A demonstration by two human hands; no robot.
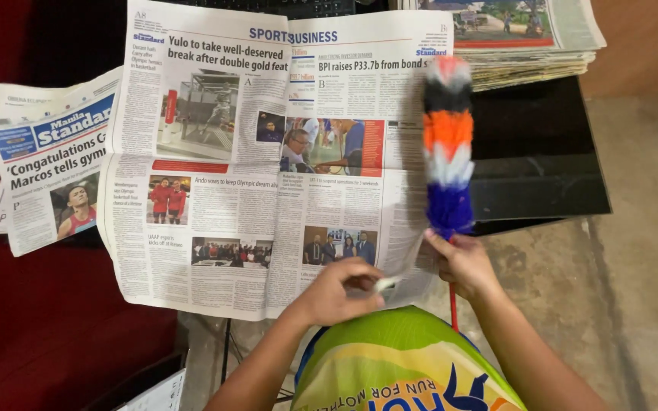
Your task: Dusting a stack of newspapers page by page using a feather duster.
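**duster over the open newspaper**

the open newspaper (pixel 253 160) lay flat and thin, a wide matt sheet with a centre crease and soft, slightly curled edges, spread over a dark glossy table (pixel 535 152). the feather duster (pixel 448 144) was fluffy and banded in white, black, orange, white and blue, tapering to a thin red stick.

the right hand (pixel 462 262) was closed around the duster's stick just below the blue tuft, holding the head upright over the paper's right edge. the left hand (pixel 336 293) was curled, fingers pinching the paper's lower right corner, just beside the right hand. both hands sat at the near edge of the sheet, above the person's green and yellow shirt (pixel 401 365).

a second folded newspaper (pixel 43 167) lay partly under the open one's left edge, on a red surface (pixel 39 327). a stack of papers (pixel 535 49) sat at the table's far right corner, near the duster's tip. bare concrete floor (pixel 634 266) lay open to the right of the table's edge.
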